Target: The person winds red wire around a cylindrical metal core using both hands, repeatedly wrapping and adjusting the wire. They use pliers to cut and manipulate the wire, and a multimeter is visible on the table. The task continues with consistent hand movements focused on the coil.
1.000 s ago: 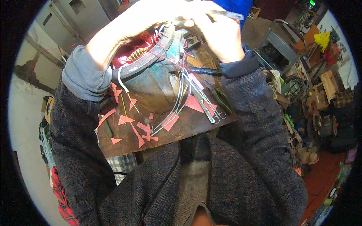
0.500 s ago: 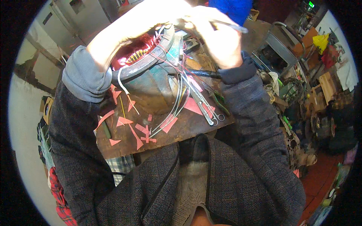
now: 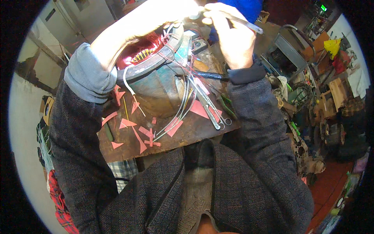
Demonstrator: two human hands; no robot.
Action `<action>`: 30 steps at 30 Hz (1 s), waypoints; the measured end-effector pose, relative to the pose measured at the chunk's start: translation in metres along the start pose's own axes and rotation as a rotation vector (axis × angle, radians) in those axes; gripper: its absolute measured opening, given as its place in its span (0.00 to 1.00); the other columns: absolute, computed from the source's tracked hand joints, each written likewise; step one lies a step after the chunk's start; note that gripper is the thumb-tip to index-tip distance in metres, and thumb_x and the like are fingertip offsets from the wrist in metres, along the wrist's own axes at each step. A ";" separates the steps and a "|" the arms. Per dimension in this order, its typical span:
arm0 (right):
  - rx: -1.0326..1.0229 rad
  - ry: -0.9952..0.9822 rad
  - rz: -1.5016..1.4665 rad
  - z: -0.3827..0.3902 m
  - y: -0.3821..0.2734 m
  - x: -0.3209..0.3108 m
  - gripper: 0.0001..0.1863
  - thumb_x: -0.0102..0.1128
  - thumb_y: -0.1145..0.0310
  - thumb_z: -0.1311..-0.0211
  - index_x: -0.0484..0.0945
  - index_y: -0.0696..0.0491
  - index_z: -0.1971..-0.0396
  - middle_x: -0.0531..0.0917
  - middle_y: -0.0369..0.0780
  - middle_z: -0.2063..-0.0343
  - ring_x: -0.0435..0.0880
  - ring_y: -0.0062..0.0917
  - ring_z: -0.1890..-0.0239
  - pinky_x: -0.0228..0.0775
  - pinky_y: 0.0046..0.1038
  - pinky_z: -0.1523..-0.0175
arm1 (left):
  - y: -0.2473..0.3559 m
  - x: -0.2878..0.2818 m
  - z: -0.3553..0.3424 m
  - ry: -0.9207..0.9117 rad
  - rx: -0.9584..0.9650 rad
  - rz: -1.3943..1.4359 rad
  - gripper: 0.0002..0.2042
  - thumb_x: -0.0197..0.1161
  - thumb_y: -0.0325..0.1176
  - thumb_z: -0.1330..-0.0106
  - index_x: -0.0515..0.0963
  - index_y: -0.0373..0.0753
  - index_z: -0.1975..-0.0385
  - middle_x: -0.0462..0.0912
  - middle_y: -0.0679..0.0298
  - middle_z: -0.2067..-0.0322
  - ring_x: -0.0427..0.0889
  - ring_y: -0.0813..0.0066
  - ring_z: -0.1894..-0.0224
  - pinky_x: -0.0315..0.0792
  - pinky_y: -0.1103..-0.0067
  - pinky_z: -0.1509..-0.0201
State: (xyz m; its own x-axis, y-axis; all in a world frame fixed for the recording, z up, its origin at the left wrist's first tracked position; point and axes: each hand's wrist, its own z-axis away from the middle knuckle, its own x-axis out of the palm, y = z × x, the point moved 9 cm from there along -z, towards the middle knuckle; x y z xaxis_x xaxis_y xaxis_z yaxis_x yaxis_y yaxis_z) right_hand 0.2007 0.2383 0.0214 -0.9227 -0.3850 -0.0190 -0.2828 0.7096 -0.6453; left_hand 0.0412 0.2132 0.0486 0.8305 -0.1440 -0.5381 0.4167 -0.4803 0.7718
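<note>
Fingers (image 3: 224, 26) of your right hand (image 3: 237, 43) are grasping a slim metal tool (image 3: 246, 24) at the top centre of the frame, its free end pointing toward the upper right. Your left hand (image 3: 165, 17) is reaching over the motor stator (image 3: 156, 82), but glare is washing out its fingertips, so you cannot tell whether they are gripping anything.

The stator is sitting on the bench (image 3: 194, 133), just left of the upper centre, its curved rim facing up. Red copper windings (image 3: 156, 43) are showing inside it, with short yellow strips (image 3: 142, 56) standing in a row along the wall. A white sleeved lead (image 3: 125, 80) is hanging over the rim, thin red wires (image 3: 175, 60) are crossing its right side, and grey leads (image 3: 182, 110) are trailing toward the front of the bench.

Salmon-pink paper scraps (image 3: 174, 128) are lying around the stator's near side. A ring-handled metal tool (image 3: 212, 116) is resting to the right of centre, partly over a larger pink sheet (image 3: 197, 108). A thin yellow stick (image 3: 126, 107) is lying to the left, and a dark sleeved cable (image 3: 210, 75) is running toward your right cuff.
</note>
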 end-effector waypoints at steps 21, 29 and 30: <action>0.211 0.037 -0.019 -0.002 0.022 -0.025 0.11 0.53 0.76 0.26 0.81 0.62 0.50 0.87 0.40 0.61 0.87 0.22 0.64 0.79 0.23 0.57 | 0.015 0.005 0.000 -0.066 0.179 -0.170 0.12 0.61 0.30 0.25 0.80 0.33 0.47 0.84 0.58 0.51 0.80 0.71 0.49 0.75 0.72 0.42; -0.064 -0.459 0.402 0.001 -0.020 -0.022 0.40 0.77 0.68 0.43 0.67 0.62 0.32 0.82 0.45 0.50 0.84 0.27 0.51 0.77 0.30 0.46 | 0.018 -0.004 0.010 0.000 0.042 -0.421 0.11 0.67 0.36 0.30 0.84 0.35 0.57 0.85 0.63 0.65 0.81 0.76 0.60 0.76 0.75 0.53; -0.013 -0.531 0.471 0.002 -0.014 -0.023 0.50 0.81 0.67 0.48 0.60 0.61 0.28 0.79 0.46 0.46 0.80 0.27 0.46 0.75 0.31 0.43 | 0.018 -0.003 0.010 -0.020 0.034 -0.426 0.10 0.66 0.36 0.30 0.84 0.35 0.58 0.85 0.63 0.65 0.81 0.76 0.61 0.76 0.75 0.53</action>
State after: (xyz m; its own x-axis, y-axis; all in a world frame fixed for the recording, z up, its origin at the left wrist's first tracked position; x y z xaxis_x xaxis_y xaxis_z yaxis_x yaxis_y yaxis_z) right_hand 0.2263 0.2361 0.0290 -0.6965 -0.2686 -0.6654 0.1086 0.8772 -0.4678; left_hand 0.0423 0.1965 0.0609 0.5791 0.0572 -0.8133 0.7087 -0.5284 0.4675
